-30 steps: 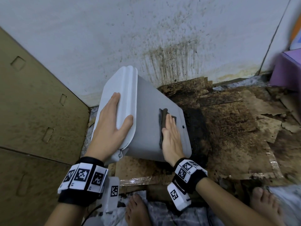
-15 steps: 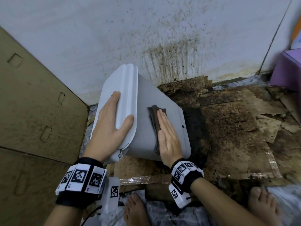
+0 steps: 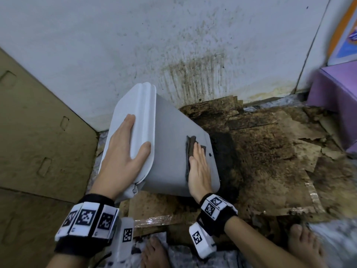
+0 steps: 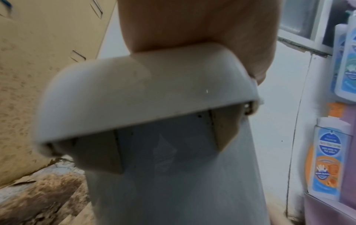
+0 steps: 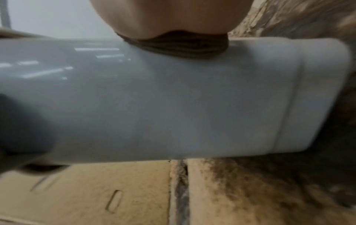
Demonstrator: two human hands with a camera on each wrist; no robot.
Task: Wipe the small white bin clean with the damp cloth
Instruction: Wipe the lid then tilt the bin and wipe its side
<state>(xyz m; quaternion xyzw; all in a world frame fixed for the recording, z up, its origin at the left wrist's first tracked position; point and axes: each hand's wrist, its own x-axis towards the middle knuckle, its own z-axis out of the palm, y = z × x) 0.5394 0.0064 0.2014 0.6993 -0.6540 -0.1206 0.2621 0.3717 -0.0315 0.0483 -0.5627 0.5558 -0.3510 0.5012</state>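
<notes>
Against the side of the small white bin point(image 3: 170, 151), the right hand point(image 3: 200, 169) lay flat with its fingers straight and together, pressing a folded dark cloth point(image 3: 190, 149) onto the plastic; in the right wrist view the cloth point(image 5: 179, 45) showed as a bunched brown wad squeezed between palm and bin wall point(image 5: 173, 99). The left hand point(image 3: 123, 155) was spread wide over the closed lid point(image 3: 135, 117), fingers extended up its face and the thumb hooked round the lid's edge, and the left wrist view showed the lid's rim point(image 4: 134, 99) under that palm. The bin was tipped off upright, its lid end raised toward the left and its base end lower to the right, over a dark, grimy patch of floor point(image 3: 226, 157). Torn, stained sheets of cardboard point(image 3: 270, 161) covered the floor around and beneath it. Behind it rose a white wall point(image 3: 154, 45) streaked with dark mould, very close to the lid's far corner. One large cardboard panel point(image 3: 38, 132) stood to the left, just beside the bin. One purple box point(image 3: 336, 89) sat at the far right, well apart from the bin. Two bare feet point(image 3: 154, 252) showed at the bottom edge, one near each wrist. Each wrist wore one black band with printed markers point(image 3: 87, 221). Two labelled bottles point(image 4: 327, 159) stood by the wall in the left wrist view
</notes>
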